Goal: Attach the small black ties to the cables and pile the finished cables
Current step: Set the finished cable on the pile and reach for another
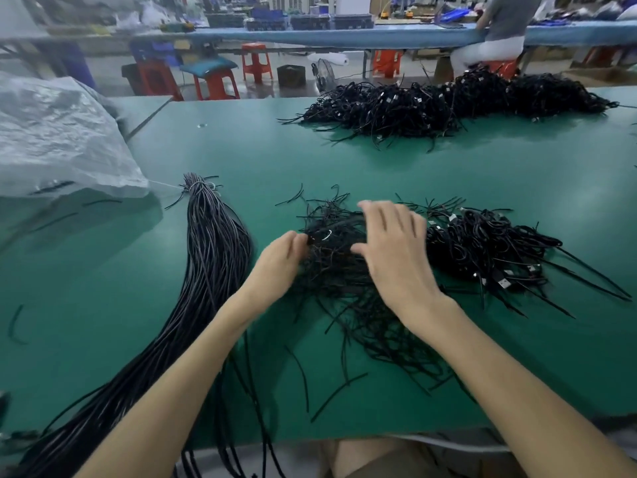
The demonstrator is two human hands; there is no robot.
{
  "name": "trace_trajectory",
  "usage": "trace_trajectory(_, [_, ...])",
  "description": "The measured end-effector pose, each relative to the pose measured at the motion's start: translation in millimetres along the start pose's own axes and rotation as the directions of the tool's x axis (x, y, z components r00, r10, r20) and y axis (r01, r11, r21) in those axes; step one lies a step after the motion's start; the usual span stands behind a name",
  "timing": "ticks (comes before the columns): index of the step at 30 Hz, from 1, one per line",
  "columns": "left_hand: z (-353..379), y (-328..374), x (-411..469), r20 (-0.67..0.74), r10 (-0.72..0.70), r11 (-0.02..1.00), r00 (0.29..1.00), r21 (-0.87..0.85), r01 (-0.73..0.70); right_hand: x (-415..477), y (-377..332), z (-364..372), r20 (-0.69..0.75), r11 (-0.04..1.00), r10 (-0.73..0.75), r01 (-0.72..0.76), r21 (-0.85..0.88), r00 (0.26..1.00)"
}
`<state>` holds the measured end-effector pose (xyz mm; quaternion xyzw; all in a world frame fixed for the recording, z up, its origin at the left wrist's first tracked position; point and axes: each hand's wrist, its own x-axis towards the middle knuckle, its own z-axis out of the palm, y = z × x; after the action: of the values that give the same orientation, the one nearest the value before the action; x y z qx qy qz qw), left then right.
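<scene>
One left hand (279, 260), one right hand (396, 243). One cable bundle (213, 270), one tie heap (341, 284). Two cable piles: near pile (489, 250), far pile (448, 101). One bag (58, 139), one table (241, 157).

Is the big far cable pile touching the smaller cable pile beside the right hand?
Apart. The head view shows a wide strip of bare green table between the far cable pile and the smaller cable pile.

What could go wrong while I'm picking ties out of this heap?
The ties lie tangled, so the left hand pinching at them may lift several at once. The heap runs right up against the finished cables, so loose ties could mix in. Stray ties near the table front edge might slide off.
</scene>
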<state>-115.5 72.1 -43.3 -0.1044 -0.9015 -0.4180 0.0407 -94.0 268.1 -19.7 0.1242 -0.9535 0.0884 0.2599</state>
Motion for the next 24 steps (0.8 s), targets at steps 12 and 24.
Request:
trace_trajectory(12, [6, -23, 0, 0.025, -0.192, 0.823, 0.981, -0.541, 0.175, -1, 6, 43, 0.243, 0.878, 0.340, -0.399, 0.264, 0.909])
trace_trajectory(24, [6, -23, 0, -0.006, -0.179, 0.819, 0.984, -0.555, 0.146, 1, 10, 10, 0.166, 0.894, 0.339, -0.372, 0.251, 0.926])
